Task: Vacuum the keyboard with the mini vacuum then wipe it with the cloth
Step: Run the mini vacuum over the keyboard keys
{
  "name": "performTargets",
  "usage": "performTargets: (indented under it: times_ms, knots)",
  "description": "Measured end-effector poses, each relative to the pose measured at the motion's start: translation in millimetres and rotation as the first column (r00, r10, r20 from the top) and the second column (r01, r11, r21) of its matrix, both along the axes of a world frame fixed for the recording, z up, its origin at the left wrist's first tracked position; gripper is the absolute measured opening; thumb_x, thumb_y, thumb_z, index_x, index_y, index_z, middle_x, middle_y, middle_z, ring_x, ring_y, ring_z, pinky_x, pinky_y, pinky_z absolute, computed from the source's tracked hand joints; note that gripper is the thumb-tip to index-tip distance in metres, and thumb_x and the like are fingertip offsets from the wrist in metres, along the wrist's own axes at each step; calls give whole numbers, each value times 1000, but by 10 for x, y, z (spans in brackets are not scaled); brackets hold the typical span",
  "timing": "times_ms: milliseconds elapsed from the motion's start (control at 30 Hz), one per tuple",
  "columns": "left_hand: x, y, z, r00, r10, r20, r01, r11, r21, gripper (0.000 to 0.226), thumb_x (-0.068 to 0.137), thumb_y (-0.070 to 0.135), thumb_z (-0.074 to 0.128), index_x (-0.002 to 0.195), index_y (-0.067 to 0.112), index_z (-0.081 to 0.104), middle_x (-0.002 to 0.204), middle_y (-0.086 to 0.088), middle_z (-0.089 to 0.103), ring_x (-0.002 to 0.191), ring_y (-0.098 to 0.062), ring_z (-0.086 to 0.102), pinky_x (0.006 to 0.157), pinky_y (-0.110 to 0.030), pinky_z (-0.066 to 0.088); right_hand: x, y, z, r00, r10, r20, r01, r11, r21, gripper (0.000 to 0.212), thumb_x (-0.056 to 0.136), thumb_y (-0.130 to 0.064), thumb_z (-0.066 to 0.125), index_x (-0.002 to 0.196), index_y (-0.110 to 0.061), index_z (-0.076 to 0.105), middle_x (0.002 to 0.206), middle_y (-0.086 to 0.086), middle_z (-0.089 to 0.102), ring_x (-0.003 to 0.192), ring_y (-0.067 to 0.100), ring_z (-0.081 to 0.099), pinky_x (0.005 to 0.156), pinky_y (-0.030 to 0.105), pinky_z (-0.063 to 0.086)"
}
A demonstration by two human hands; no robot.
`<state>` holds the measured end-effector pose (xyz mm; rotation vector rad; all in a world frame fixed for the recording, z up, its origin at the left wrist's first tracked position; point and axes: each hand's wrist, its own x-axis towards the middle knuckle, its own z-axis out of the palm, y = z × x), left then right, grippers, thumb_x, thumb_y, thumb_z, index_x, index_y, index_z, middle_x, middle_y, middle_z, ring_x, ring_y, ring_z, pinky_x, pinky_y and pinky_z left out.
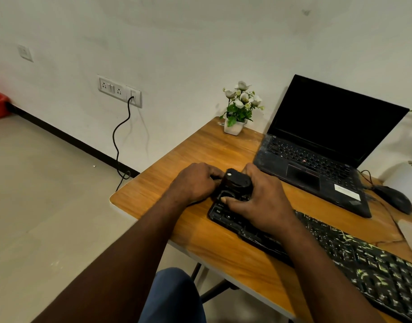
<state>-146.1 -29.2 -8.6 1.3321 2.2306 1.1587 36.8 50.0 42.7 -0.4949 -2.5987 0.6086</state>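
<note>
Plastic, probably light and rigid, the mini vacuum stands at the ten-o'clock end of the keyboard, left hand gripping its nine-o'clock flank, right hand its three-o'clock flank, a seemingly secure hold.

I'm watching the keyboard running off the lower right corner, its flecks blurring. My right hand is covering its left-end keys. Together with my left hand, it is hiding the mini vacuum's sides there. Behind the keyboard, a white object is being cropped.
</note>
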Motion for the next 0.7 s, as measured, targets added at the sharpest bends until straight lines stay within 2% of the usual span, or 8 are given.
performTargets:
  times_ms: [133,233,300,367,467,533,600,700]
  knots:
    - [-34,33,-40,999,-25,-19,25,1000,8,19,94,39,69,111,45,77,123,17,73,112,-6,62,97,-38,52,269,171,205,995,-29,97,36,997,-72,46,73,-29,92,95,-30,52,89,-8,69,75,1,68,58,21,56]
    - [-37,51,-56,1000,-14,-24,14,1000,6,19,93,40,69,110,46,77,120,17,73,110,-5,63,96,-39,53,297,169,211,989,-32,142,42,997,-69,46,73,-28,92,92,-31,51,86,-7,70,73,3,68,58,26,58]
    - [-25,40,-39,1000,-5,-4,5,1000,6,20,92,37,69,109,43,78,115,17,75,103,-4,65,94,-40,55,177,65,104,993,-17,116,21,999,-33,46,74,-28,91,93,-31,50,89,-8,68,75,4,67,61,31,59]
    - [-15,26,-14,1000,0,21,0,1000,-1,22,93,27,67,109,36,79,109,12,77,95,-7,68,91,-42,58,37,-33,-4,999,0,48,0,1000,13,47,74,-29,91,94,-30,48,90,-11,65,77,2,64,58,24,55]
    - [-6,9,-7,1000,6,24,-7,1000,15,22,93,21,66,103,33,80,107,9,77,92,-8,68,90,-41,58,-17,-67,-39,999,-25,-40,24,999,-25,47,75,-28,91,95,-27,49,89,-11,64,73,1,62,56,17,50]
    - [-18,17,-15,1000,-12,17,12,1000,18,17,93,32,69,105,38,80,114,15,76,100,-5,66,93,-39,56,79,-17,16,997,-59,-47,55,995,-79,46,74,-29,91,96,-27,51,90,-9,67,73,3,66,58,21,56]
    - [-40,31,-30,1000,-22,3,22,1000,17,17,91,40,71,107,43,78,119,18,74,109,-4,64,96,-38,53,186,56,88,998,-61,11,62,993,-102,47,73,-30,92,99,-29,52,92,-7,68,76,4,68,61,29,61]
    - [-45,43,-32,1000,-10,-7,10,1000,11,17,91,43,71,106,44,78,119,18,74,108,-4,64,93,-35,52,215,78,113,996,-59,70,64,995,-70,48,73,-31,92,100,-30,52,93,-8,68,79,5,69,64,32,62]
